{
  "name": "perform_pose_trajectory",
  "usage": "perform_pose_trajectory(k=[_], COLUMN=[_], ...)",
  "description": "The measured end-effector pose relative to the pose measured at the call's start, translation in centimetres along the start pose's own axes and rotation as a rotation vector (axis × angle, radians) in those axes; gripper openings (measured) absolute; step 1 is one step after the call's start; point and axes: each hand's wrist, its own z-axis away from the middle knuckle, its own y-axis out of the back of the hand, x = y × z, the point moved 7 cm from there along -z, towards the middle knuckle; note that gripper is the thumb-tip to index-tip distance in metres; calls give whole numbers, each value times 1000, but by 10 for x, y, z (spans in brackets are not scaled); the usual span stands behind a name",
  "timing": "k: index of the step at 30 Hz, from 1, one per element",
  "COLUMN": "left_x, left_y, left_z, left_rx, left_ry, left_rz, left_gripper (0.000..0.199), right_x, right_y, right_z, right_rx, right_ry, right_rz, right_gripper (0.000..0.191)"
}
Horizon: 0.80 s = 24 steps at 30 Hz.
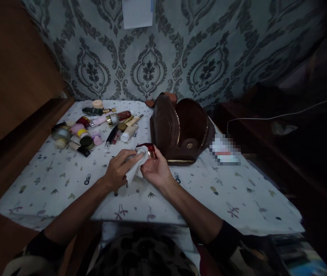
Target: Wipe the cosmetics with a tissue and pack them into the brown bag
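My right hand (158, 168) is closed around a small red cosmetic jar (151, 150) with a shiny gold band, held above the front middle of the table. A white cloth (137, 168) is gripped in my left hand (120, 168), whose fingers press it against the jar's left side. Part of the jar is hidden by the cloth and fingers. Just beyond my hands stands a brown leather bag (165, 132), its zipper open and its dark inside showing.
Several cosmetics lie in a group at the back left, among them a white tube (129, 133), a brush (79, 148) and a frosted jar (112, 119). A printed cloth (74, 199) covers the table. Patterned wallpaper (149, 65) rises behind; a wooden panel (14, 69) stands left.
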Motion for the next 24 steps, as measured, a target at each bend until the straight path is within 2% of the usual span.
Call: perform_pose_trajectory(k=[5,10,17,21,24], left_x=[-20,-31,-10,4,7], left_y=[1,-2,-2,-4,-5], left_z=[6,13,4,0,-1], left_rx=[33,41,-18,-52,-52], left_ry=[132,153,48,-50,-71], left_rz=[29,88,11,18,31], left_gripper=[47,49,48,47,46], right_x=[1,-3,-2,-2,-1], right_y=[-6,-7,-1,-3,-4], right_z=[1,4,0,1,4], right_rx=[-48,-34,0,27,53], right_ry=[60,138,33,23,8], right_rz=[-8,42,17,-19,-40], right_gripper=[38,32,44,49,52])
